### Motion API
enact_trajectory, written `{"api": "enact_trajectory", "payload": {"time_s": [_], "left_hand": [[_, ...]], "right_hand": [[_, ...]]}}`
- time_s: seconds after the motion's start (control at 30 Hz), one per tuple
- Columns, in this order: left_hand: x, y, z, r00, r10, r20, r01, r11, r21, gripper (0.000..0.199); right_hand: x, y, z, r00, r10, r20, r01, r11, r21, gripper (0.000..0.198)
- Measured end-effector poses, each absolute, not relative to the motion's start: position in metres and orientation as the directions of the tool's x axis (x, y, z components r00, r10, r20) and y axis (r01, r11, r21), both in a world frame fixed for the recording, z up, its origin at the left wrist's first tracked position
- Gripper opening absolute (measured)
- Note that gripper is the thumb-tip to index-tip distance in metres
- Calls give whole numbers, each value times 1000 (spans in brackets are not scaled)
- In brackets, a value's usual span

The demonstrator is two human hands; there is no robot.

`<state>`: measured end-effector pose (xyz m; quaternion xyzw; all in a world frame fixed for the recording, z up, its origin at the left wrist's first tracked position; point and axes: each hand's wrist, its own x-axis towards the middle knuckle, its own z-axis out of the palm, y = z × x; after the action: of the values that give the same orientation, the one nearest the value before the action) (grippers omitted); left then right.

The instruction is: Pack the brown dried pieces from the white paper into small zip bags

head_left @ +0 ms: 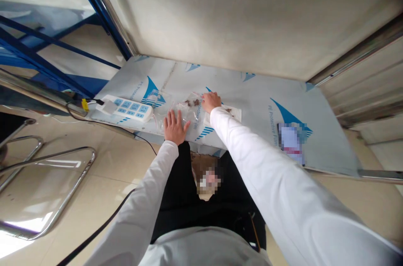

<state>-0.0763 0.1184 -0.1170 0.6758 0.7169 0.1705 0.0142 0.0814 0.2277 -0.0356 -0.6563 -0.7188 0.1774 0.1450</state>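
My left hand (176, 127) lies with its fingers spread on a clear plastic bag (160, 120) near the front edge of the table. My right hand (210, 101) is a little farther back and to the right. Its fingers are curled together and pointing down; whatever they may hold is hidden. Small dark brown pieces (190, 103) are gathered just left of it, on or in clear plastic. Partly under my right wrist is a whitish, flat packet or sheet (236, 114) with a few more brown bits on it.
A white power strip (134, 108) with blue sockets lies on the left of the film-covered table (258, 94), its black cable (103, 125) trailing off the front edge. A blurred-out object (291, 142) lies at right. A metal-framed chair (72, 173) stands on the floor at left.
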Motion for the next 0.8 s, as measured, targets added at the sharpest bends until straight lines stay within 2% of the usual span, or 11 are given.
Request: {"api": "enact_trajectory", "payload": {"time_s": [0.17,0.37,0.63,0.8], "left_hand": [[-75,112,-118,-48,973,224,970,-8,242,58],[-75,114,-119,-79,971,228,956,9,293,46],[-72,115,-120,-127,957,261,947,39,319,45],[-72,116,-124,-146,948,283,943,47,329,51]], "right_hand": [[66,243,-59,-154,987,-38,950,137,-280,25],[54,262,-70,-127,992,8,966,126,-227,28],[55,274,-72,-64,997,29,926,71,-371,13],[66,283,-71,49,999,-15,856,-49,-515,22]]}}
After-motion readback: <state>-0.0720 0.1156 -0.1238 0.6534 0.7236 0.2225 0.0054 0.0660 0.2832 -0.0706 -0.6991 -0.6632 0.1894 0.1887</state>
